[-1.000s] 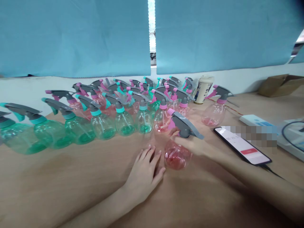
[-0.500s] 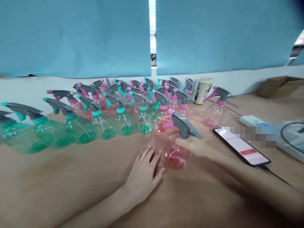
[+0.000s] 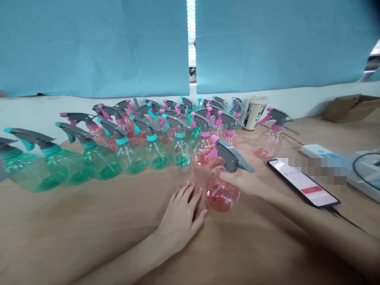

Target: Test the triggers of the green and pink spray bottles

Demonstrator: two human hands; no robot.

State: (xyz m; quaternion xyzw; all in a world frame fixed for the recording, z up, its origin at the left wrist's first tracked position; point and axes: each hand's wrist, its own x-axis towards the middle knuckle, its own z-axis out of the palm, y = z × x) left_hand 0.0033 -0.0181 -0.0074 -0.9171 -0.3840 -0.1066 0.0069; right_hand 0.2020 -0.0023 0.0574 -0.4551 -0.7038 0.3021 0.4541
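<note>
My left hand lies palm down on the table with its fingers slightly spread, holding nothing. Just right of its fingertips stands a pink spray bottle with a grey head and pink trigger. Behind that bottle is my right hand, reaching in from the right. Its fingers stretch leftward past the neck and trigger, close to another pink spray bottle. The nearer bottle partly covers this hand, so contact with either bottle is unclear. A row of green spray bottles stands to the left.
More pink and green spray bottles crowd the back, near the wall. A paper cup and a lone pink spray bottle stand right of them. Farther right are a lit phone on a cable, a white power strip and a cardboard box.
The view has shifted very slightly. Both hands and the bottles keep practically the same places.
</note>
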